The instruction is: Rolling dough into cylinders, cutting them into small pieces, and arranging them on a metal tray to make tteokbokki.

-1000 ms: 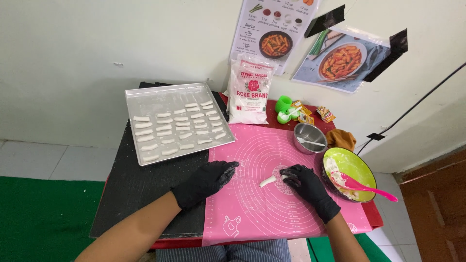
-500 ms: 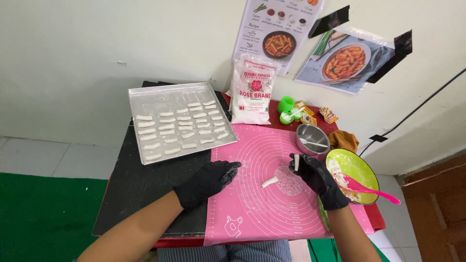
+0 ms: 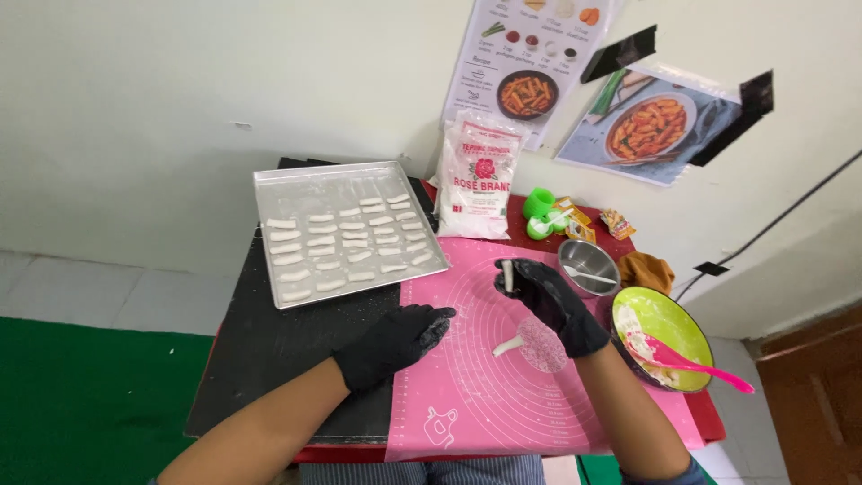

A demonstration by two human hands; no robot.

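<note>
Gripping one dough stick: right hand; left hand loose; second stick on mat

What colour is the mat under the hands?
Pink with white circular guide lines, seen in the head view: mat.

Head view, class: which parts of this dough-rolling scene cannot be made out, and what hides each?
- Dough piece: lower part hidden inside the right hand.
- Green bowl: contents partly covered by the pink spatula.
- Left hand: palm faces the pink mat; anything beneath is hidden.
- Steel bowl: contents too small to tell.
</note>
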